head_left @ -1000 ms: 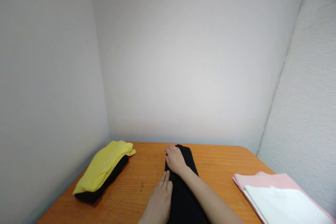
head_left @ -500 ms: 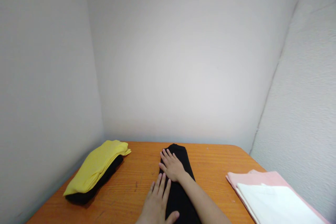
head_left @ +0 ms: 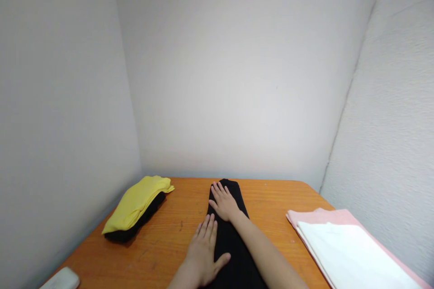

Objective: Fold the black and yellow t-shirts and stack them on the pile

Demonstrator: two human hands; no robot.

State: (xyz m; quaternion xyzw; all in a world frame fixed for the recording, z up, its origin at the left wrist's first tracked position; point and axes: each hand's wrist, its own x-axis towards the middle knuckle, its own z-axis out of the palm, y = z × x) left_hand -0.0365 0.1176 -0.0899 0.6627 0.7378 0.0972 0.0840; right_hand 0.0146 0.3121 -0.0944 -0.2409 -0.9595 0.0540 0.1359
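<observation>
Wooden tabletop (head_left: pixel 159 257), folded black fabric (head_left: pixel 228 239) down the middle.
Left hand (head_left: pixel 204 248) lies flat at its left edge, right hand (head_left: pixel 224 203) flat near the far end, neither grip clamped on anything; probably light, floppy stuff, I'd scoop both long edges.

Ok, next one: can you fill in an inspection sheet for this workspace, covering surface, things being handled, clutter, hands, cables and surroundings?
Surface: orange-brown wooden table, with small marks.
Things handled: long black cloth, lying flat; its near end is out of frame.
Clutter: yellow cloth on a dark cloth, left; white cloth on a pink cloth, right; white object at lower left, cut off, identity unclear.
Hands: left hand spread along the black cloth's left edge; right hand flat, farther up it.
Cables: nothing seen.
Surroundings: pale walls; dark line at the right-hand corner.
</observation>
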